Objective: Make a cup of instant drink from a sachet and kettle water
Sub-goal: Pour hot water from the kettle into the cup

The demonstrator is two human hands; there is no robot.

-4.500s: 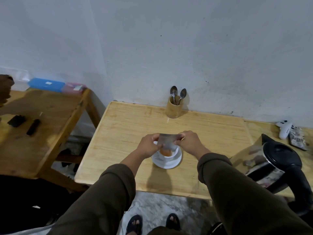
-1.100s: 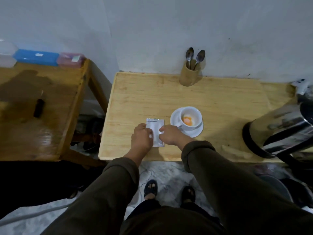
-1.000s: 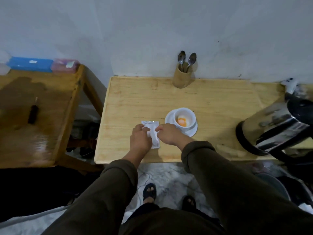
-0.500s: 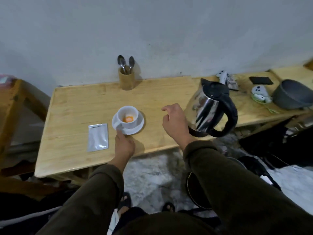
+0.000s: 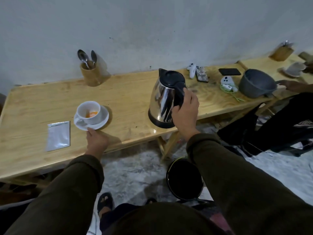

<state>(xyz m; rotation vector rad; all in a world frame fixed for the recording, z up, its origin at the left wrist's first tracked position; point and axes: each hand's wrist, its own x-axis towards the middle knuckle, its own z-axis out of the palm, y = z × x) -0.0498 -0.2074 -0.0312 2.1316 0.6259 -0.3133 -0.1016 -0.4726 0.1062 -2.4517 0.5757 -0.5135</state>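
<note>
A white cup (image 5: 89,111) with orange powder at its bottom stands on a white saucer (image 5: 101,122) on the wooden table (image 5: 42,106). My left hand (image 5: 96,141) touches the saucer's near rim with its fingertips. A flat silver sachet (image 5: 58,135) lies on the table left of the saucer. The steel kettle (image 5: 163,99) with a black lid stands upright on the table to the right. My right hand (image 5: 185,112) is wrapped around the kettle's black handle.
A bamboo holder (image 5: 89,74) with two spoons stands by the wall. Right of the kettle lie controllers (image 5: 227,82), a phone (image 5: 229,71) and a grey pot (image 5: 257,83) held by another person's hand (image 5: 294,85). A black bin (image 5: 184,179) sits on the floor.
My hands laid the sachet flat on the table and left it. My left hand went to the saucer; my right hand reached right and closed on the kettle handle. The view swung right.
</note>
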